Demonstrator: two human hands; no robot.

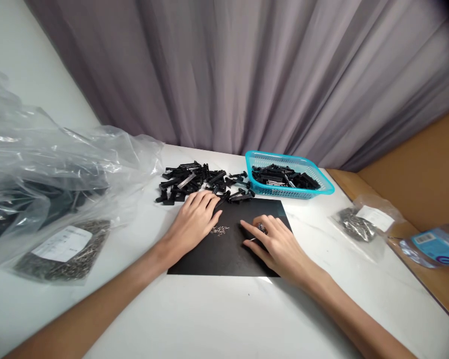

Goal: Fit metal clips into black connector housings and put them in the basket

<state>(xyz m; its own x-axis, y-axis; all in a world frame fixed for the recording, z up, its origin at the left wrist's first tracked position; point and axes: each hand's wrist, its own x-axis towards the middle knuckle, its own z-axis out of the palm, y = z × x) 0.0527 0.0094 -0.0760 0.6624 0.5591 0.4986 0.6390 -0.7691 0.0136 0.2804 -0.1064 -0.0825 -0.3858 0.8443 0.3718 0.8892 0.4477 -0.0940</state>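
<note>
My left hand [194, 219] lies palm down at the far left edge of a black mat [228, 249], fingers stretched toward a pile of black plastic parts [198, 182]; its fingertips touch one of them. My right hand [275, 242] rests on the mat with fingers spread flat, and something small and metallic shows between its fingers. A little heap of small metal pins [219, 230] lies on the mat between the two hands.
A turquoise basket [324, 189] holding more black parts stands behind the mat. Clear plastic bags [41, 169] and a bag of metal pins [63, 249] lie at left. Another small bag of pins [359, 224] and a cardboard box [426, 164] are at right.
</note>
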